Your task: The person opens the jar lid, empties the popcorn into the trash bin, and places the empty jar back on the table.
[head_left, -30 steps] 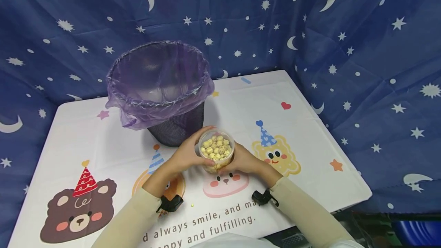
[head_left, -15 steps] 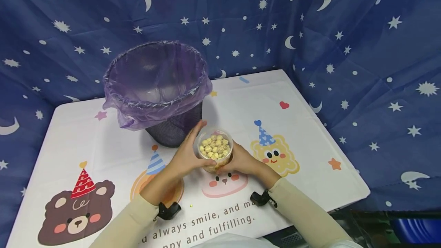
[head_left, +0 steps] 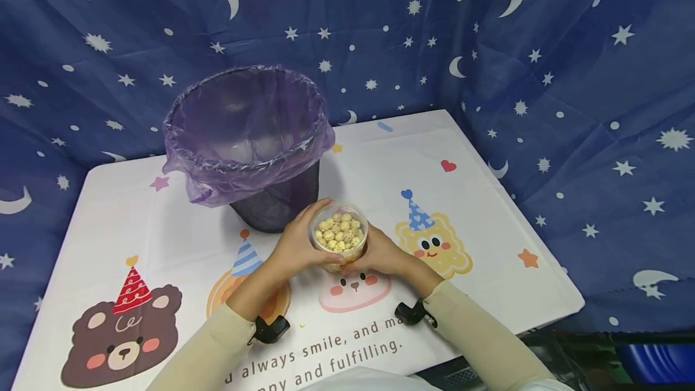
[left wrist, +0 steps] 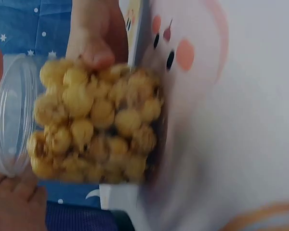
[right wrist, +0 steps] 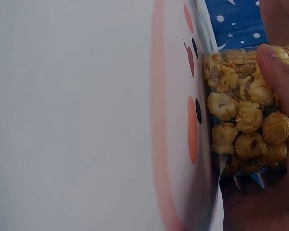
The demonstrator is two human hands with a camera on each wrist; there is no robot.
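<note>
A clear plastic tub (head_left: 339, 236) of round yellow popcorn sits between my two hands, its top uncovered. With the thumb in front and fingers reaching round the back, my left hand (head_left: 295, 245) holds the tub's left side. My right hand (head_left: 384, 250) grips the right side, low down. In the left wrist view the popcorn (left wrist: 94, 120) shows through the clear wall, below the tub's ridged rim (left wrist: 12, 115). In the right wrist view, the right thumb lies across the tub (right wrist: 245, 110), close over the tablecloth, and the palm covers part of it.
A black mesh bin (head_left: 285, 198) with a purple liner bag (head_left: 244, 174) stands behind and left of the tub. A tiny yellow speck (head_left: 302, 325) lies on the white printed tablecloth (head_left: 505, 246). A blue star-and-moon curtain (head_left: 380, 11) hangs behind.
Half a second ago the left fingers were raised off the tub's far side; now they lie round it again. The tub and right hand have hardly moved.
</note>
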